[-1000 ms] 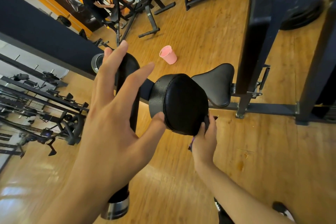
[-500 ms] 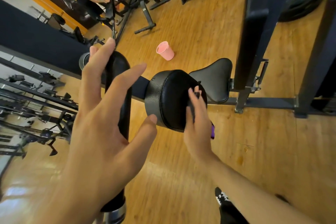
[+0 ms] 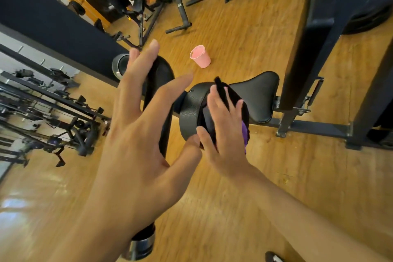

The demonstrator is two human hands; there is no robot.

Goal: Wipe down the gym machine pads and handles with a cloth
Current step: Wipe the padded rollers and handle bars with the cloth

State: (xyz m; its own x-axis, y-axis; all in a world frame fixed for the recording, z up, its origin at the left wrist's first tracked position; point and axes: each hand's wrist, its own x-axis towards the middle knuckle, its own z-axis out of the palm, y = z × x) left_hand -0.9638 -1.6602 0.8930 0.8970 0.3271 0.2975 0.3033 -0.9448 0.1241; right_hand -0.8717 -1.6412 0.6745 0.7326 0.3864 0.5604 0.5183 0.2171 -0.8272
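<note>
A round black machine pad [image 3: 191,110] sits at the centre, with a black saddle-shaped seat [image 3: 260,98] just behind it. My right hand [image 3: 225,132] lies flat on the pad's face, fingers straight, pressing a dark and purple cloth [image 3: 245,132] against it; most of the cloth is hidden under the hand. My left hand [image 3: 138,134] hovers close to the camera, fingers spread, its thumb tip at the pad's lower left edge. Behind it runs a long black roller pad [image 3: 161,74] with a chrome end cap [image 3: 141,247].
A pink cup [image 3: 201,56] lies on the wooden floor beyond the pads. A dark steel frame [image 3: 308,53] rises at the right with its base bar along the floor. Other gym machines and a person stand at the back left. A mirror fills the left.
My right hand has slid from the pad's lower edge up across its face, carrying the cloth with it. My left hand has stayed spread beside the pad.
</note>
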